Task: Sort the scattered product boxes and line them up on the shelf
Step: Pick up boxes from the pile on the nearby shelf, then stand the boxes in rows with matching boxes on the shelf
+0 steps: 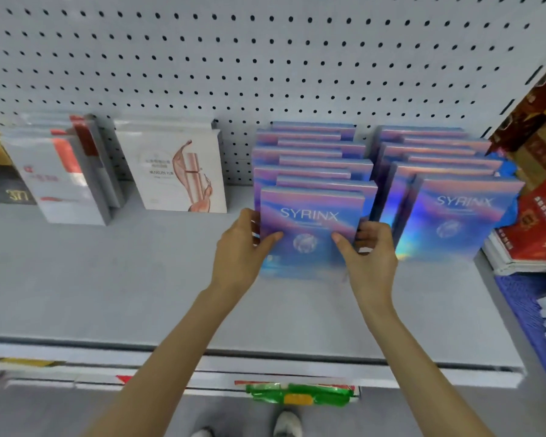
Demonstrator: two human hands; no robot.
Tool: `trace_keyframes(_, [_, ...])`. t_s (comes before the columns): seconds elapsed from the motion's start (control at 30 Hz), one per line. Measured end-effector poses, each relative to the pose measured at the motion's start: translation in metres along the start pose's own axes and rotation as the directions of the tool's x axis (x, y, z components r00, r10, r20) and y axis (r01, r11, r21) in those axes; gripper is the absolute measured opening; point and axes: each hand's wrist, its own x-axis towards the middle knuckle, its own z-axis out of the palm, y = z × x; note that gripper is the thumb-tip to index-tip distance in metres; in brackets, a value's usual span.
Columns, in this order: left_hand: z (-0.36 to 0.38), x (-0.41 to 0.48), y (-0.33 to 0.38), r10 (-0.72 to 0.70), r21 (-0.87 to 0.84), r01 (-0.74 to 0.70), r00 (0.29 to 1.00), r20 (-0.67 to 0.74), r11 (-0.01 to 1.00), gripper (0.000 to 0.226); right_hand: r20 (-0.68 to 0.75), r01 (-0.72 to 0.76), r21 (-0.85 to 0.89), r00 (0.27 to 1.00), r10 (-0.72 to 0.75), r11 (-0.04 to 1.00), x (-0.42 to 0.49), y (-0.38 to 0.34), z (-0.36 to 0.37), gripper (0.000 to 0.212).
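Two rows of upright blue-violet SYRINX boxes stand on the grey shelf (139, 294) against the pegboard. The front box of the left row (309, 222) is held from both sides. My left hand (243, 247) grips its left edge, thumb on the front face. My right hand (369, 250) grips its right edge, thumb on the front too. Behind it, several boxes (312, 152) stand staggered left and right. The right row (454, 212) of the same boxes leans slightly beside my right hand.
A white box with a pink swirl print (177, 171) and a white-and-red box group (63, 175) stand at the left, with a dark box (4, 187) at the far left. Red packages (536, 222) crowd the right end. A green packet (300, 394) hangs below the shelf edge.
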Motion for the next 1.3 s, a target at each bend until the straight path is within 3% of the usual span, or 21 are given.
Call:
trace_keyframes(0.2, [-0.013,-0.016,-0.011,-0.053,0.03,0.052,0.998,0.015,0.998,0.032,-0.021,-0.031,-0.085,0.999,0.029,0.996,-0.012,0.006,0.002,0.034])
trace_keyframes(0.37, [-0.073,-0.065,-0.059,-0.066,-0.123,0.066,0.998,0.01,0.99,0.035,-0.229,0.046,-0.025,0.972,-0.051,0.999,-0.061,-0.019,0.024,0.038])
trace_keyframes(0.43, [-0.112,-0.089,-0.088,-0.087,-0.167,0.084,0.996,-0.01,0.982,0.034,-0.132,0.105,0.004,0.986,-0.104,0.994,-0.094,-0.039,0.052,0.038])
trace_keyframes(0.53, [-0.176,-0.134,-0.136,-0.139,-0.192,0.121,0.987,-0.083,0.974,0.035,0.206,0.155,0.015,0.966,-0.154,0.988,-0.157,-0.074,0.109,0.033])
trace_keyframes(0.63, [-0.24,-0.189,-0.192,-0.209,-0.22,0.173,0.966,-0.153,0.96,0.033,0.573,0.119,-0.007,0.814,-0.094,0.993,-0.236,-0.1,0.17,0.034])
trace_keyframes(0.7, [-0.283,-0.222,-0.228,-0.258,-0.222,0.221,0.954,-0.154,0.95,0.033,0.696,0.108,-0.019,0.715,-0.065,0.994,-0.29,-0.11,0.209,0.039])
trace_keyframes(1.0, [-0.481,-0.286,-0.326,-0.344,-0.191,0.29,0.853,-0.394,0.938,0.035,0.867,0.15,0.025,0.49,-0.097,0.988,-0.428,-0.191,0.367,0.049])
trace_keyframes(1.17, [-0.534,-0.292,-0.373,-0.413,-0.24,0.338,0.781,-0.468,0.91,0.032,0.92,0.211,0.032,0.375,-0.111,0.977,-0.456,-0.224,0.44,0.051])
trace_keyframes(1.3, [-0.569,-0.275,-0.41,-0.446,-0.27,0.357,0.765,-0.465,0.894,0.03,0.928,0.238,0.064,0.342,-0.145,0.969,-0.463,-0.245,0.507,0.051])
